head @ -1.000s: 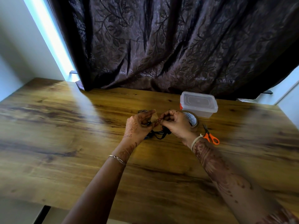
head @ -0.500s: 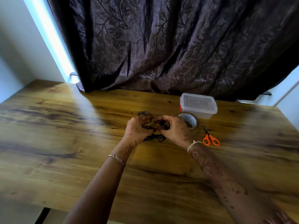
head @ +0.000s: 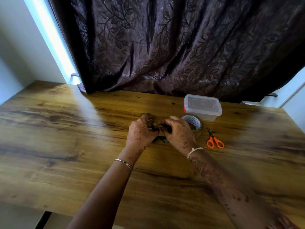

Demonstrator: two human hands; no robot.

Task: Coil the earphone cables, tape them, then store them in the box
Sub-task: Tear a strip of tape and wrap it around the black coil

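Head view is showing the black earphone cable (head: pixel 162 140) sitting between the two hands, just above the wooden table (head: pixel 66 138) near its middle. The left hand (head: pixel 142 132) is curling its fingers round the left side of the bundle, and the right hand (head: pixel 179 133) is pinching the right side, so both are gripping it with the fingertips nearly meeting. A few dark loops are hanging out below the knuckles.

One cable bundle is showing, along with one tape roll (head: pixel 196 122), one clear lidded box (head: pixel 203 113) and one pair of orange-handled scissors (head: pixel 215 141). The roll is lying just beyond the right hand, the box is standing just behind the roll, and the scissors are lying to the right of the hand.

Fingers are hiding most of the coil, so whether any tape is sticking to it cannot be told. The right hand is covering the roll's near edge, and the bottom edge is cutting off both forearms.
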